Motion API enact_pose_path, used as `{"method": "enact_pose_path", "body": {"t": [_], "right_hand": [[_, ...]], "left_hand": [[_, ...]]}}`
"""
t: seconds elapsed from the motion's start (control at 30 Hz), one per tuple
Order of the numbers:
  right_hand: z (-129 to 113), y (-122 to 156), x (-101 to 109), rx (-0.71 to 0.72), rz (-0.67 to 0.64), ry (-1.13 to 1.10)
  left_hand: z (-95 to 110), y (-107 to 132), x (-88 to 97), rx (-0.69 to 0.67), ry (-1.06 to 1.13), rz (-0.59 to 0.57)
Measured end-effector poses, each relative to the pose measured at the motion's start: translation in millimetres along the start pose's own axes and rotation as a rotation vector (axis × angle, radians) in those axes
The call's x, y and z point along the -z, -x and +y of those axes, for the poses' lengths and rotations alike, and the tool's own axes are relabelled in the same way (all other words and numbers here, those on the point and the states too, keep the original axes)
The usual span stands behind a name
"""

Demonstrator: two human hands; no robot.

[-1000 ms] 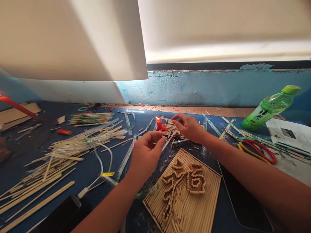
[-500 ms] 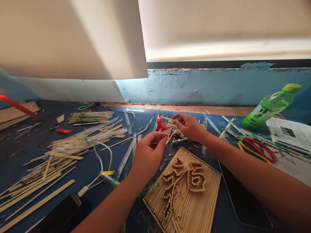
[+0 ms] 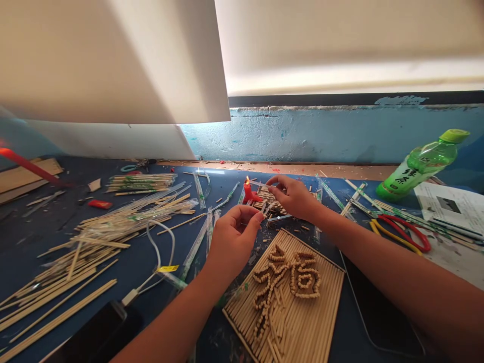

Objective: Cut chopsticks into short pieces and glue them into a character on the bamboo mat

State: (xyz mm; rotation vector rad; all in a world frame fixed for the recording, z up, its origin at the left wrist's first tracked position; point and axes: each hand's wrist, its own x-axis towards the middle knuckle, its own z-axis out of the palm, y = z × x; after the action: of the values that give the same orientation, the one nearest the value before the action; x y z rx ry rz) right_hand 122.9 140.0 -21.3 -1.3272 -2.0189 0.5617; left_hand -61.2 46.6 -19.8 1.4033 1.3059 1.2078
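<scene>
A lit red candle (image 3: 247, 193) stands on the blue table beyond my hands. My right hand (image 3: 293, 197) is closed on a thin, pale glue stick (image 3: 260, 185), its far end close by the flame. Nearer to me, my left hand (image 3: 236, 232) is pinched shut; whatever is between its fingertips is too small to make out. Below both hands lies a panel of bamboo sticks (image 3: 313, 327), carrying a raised character outline (image 3: 305, 297) built from short stick pieces. Several loose pieces (image 3: 279, 317) rest on the panel. A pile of cut sticks (image 3: 273, 200) sits behind the hands.
Bundles of bamboo sticks (image 3: 86, 252) and plastic wrappers spread across the left. A white cable (image 3: 153, 247) loops there. On the right are pliers (image 3: 406, 232), a dark phone (image 3: 381, 307), a green bottle (image 3: 416, 166) and a printed sheet (image 3: 449, 206). A red lighter (image 3: 100, 204) lies far left.
My left hand has turned slightly, and the small pale tip at its fingers is now hidden. The glue stick's end is nearer the flame. The panel has not moved.
</scene>
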Motion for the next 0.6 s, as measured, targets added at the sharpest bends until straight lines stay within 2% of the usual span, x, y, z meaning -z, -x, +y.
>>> {"method": "enact_pose_path", "body": {"t": [0.6], "right_hand": [[4.3, 0.0, 3.6, 0.015, 0.010, -0.032]], "left_hand": [[4.0, -1.9, 1.6, 0.028, 0.040, 0.043]]}}
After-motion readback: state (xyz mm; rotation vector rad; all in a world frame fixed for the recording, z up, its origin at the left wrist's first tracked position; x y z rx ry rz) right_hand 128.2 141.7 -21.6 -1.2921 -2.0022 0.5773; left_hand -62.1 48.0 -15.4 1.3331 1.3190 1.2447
